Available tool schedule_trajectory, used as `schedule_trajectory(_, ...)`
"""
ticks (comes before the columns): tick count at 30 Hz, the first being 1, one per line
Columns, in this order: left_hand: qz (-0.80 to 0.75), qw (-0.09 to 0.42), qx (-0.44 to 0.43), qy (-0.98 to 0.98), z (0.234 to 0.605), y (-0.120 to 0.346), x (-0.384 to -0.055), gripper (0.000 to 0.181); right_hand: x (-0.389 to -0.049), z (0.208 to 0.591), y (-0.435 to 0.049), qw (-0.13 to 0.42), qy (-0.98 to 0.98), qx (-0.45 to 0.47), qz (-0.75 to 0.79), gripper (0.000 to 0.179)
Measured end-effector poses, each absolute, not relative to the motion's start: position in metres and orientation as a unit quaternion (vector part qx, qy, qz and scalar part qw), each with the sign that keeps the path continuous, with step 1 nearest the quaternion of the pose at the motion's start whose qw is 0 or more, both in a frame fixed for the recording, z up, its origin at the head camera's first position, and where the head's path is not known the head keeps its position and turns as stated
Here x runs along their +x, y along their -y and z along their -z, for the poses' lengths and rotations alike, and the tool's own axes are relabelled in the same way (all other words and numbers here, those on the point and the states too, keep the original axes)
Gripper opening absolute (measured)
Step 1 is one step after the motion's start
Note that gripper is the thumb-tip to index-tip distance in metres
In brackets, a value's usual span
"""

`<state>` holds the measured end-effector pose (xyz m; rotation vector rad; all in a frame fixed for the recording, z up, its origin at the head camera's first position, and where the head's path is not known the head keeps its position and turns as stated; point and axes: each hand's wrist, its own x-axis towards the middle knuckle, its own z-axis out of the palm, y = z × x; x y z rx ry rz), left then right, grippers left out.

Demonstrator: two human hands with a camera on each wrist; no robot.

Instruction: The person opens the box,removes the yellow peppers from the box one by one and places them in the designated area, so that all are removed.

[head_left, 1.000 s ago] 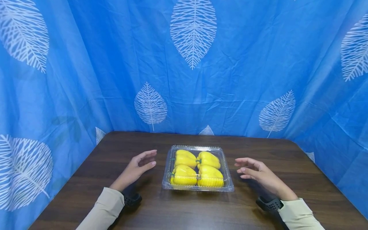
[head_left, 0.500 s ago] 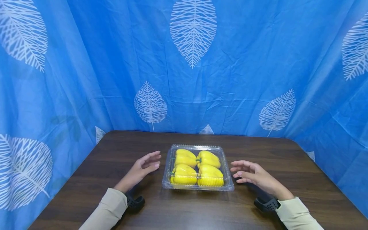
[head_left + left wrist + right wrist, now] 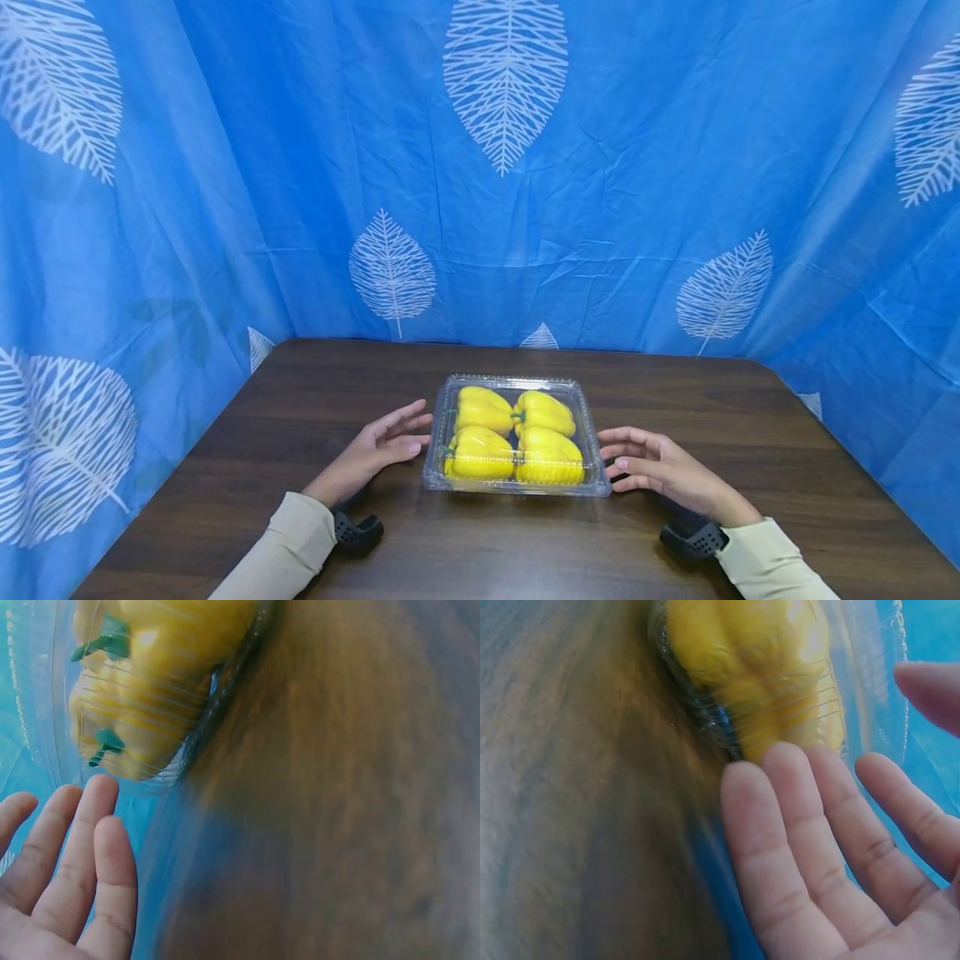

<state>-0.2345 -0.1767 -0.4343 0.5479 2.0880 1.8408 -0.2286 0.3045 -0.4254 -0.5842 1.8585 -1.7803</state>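
Observation:
A clear plastic clamshell box [image 3: 517, 491] sits on the table in the head view, its lid down over several yellow bell peppers [image 3: 483, 454] with green stems. My left hand [image 3: 370, 454] is at the box's left side, fingers relaxed and fingertips right by the wall. On the opposite side my right hand [image 3: 663, 471] has its fingertips at the right wall, fingers loosely extended. In the left wrist view, the fingers [image 3: 67, 862] lie just short of the box's end, near two green stems. The right wrist view has fingertips [image 3: 784, 769] overlapping the box's edge.
The dark wooden table [image 3: 480, 550] extends on all sides of the box. A blue curtain [image 3: 600, 167] with white leaf prints hangs behind it and along both sides. Black straps [image 3: 693, 540] circle both wrists, below light sleeves.
Both hands have moved inward toward the box, the left one rightward and the right one leftward, until their fingertips are at its sides. The box has stayed in place.

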Motion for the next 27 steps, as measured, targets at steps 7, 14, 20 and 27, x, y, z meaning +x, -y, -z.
schedule_trajectory(7, -0.664, 0.184, 0.222, -0.690, 0.439, 0.178, -0.234, 0.076, -0.229, 0.429, -0.304, 0.293, -0.626, -0.234, 0.683, 0.031)
schedule_trajectory(14, -0.652, 0.198, 0.226, -0.696, 0.442, 0.178, -0.234, 0.073, -0.229, 0.434, -0.300, 0.328, -0.592, -0.252, 0.691, 0.030)
schedule_trajectory(20, -0.643, 0.203, 0.223, -0.704, 0.441, 0.176, -0.233, 0.077, -0.229, 0.439, -0.296, 0.345, -0.576, -0.271, 0.689, 0.029)
schedule_trajectory(27, -0.637, 0.206, 0.222, -0.709, 0.443, 0.174, -0.234, 0.078, -0.227, 0.441, -0.292, 0.354, -0.556, -0.287, 0.695, 0.027)
